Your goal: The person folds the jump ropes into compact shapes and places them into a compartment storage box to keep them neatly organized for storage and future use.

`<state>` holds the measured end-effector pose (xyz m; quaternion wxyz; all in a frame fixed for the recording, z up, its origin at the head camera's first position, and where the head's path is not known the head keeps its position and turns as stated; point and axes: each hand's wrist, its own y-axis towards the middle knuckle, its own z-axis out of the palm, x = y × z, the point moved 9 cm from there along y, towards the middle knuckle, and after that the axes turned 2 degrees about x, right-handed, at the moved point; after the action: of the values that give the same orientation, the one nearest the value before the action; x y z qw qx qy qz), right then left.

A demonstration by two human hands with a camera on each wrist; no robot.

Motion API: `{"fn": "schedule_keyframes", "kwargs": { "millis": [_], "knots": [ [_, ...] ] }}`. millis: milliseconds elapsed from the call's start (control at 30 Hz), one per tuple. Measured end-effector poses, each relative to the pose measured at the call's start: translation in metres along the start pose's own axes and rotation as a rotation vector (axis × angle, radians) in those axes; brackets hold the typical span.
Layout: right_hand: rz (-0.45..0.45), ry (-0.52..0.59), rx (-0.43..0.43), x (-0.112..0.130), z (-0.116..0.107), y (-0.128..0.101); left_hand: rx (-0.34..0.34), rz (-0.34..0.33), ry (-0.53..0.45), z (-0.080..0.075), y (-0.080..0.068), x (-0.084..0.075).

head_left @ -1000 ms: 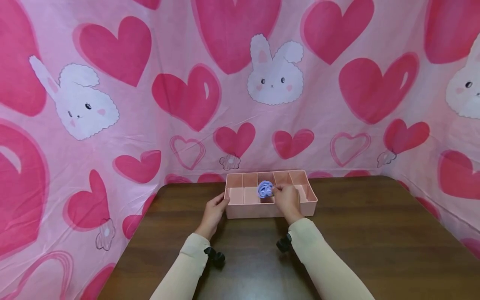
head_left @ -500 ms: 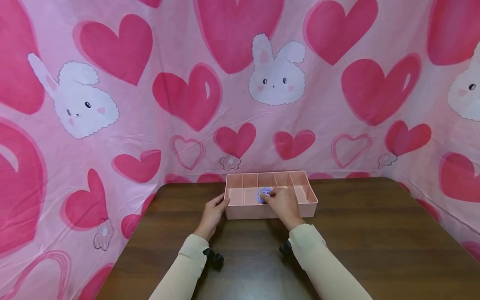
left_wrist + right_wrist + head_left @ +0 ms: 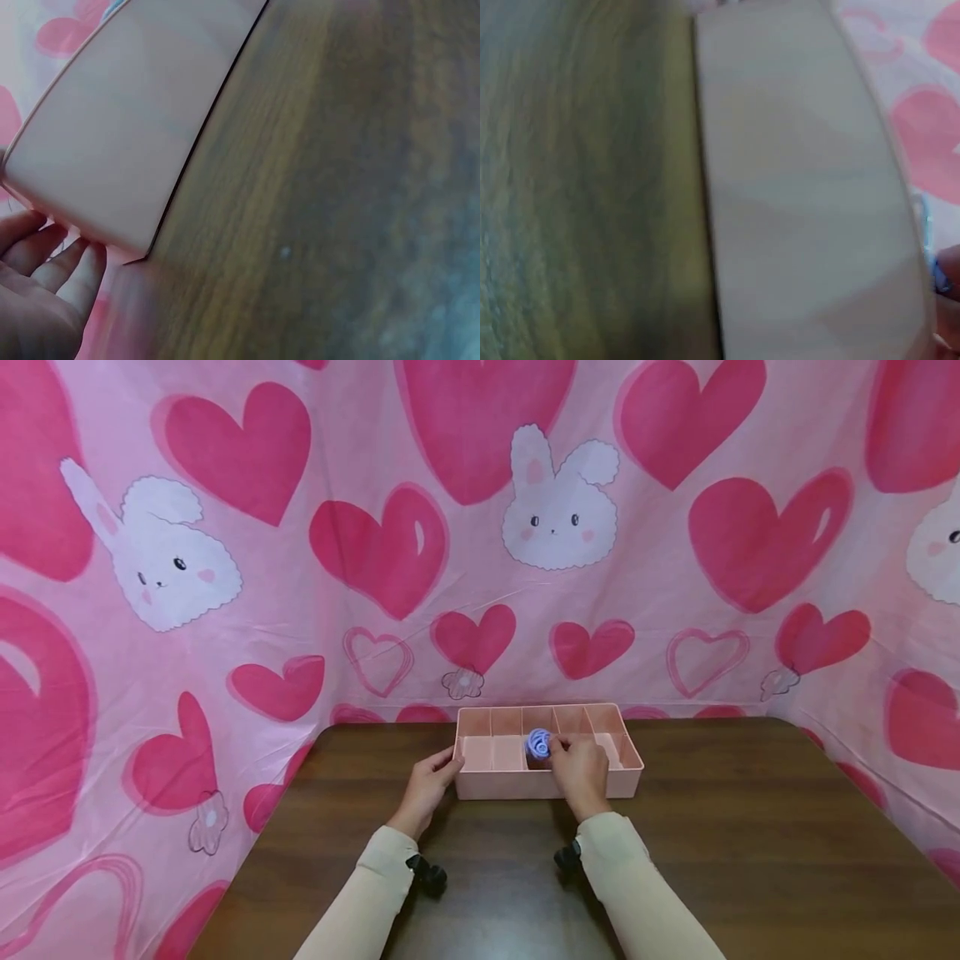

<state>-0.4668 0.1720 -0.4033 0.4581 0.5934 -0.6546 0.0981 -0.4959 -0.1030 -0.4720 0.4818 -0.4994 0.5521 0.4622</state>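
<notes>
Right hand (image 3: 579, 770) pinches the purple coil (image 3: 537, 743) over a middle compartment of the pink tray (image 3: 542, 785), left hand (image 3: 426, 787) flat-fingered against its left end; risk: springy coil could pop out once let go.

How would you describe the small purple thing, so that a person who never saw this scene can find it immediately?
On the brown wooden table, near its far edge, stands a pink tray divided into compartments. Above its middle, the right hand pinches a small coil of lilac cord. It is the only purple thing among pink and brown, and the only item at the tray.
</notes>
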Motion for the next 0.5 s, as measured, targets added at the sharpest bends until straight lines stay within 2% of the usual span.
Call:
{"fn": "schedule_keyframes", "kwargs": {
  "millis": [67,233,367,500],
  "knots": [
    [-0.055,-0.047,-0.015,0.004,0.002,0.0,0.005,0.009,-0.002,0.001,0.0,0.0],
    [-0.181,-0.167,0.011,0.013,0.007,-0.002,-0.007,0.018,-0.018,-0.002,0.0,0.0],
    [-0.207,-0.217,0.083,0.016,0.009,-0.003,-0.009,0.026,-0.019,-0.003,0.0,0.0],
    [-0.17,-0.207,0.19,0.018,0.011,0.001,-0.007,0.035,-0.021,-0.002,0.001,0.0]
  ]
}}
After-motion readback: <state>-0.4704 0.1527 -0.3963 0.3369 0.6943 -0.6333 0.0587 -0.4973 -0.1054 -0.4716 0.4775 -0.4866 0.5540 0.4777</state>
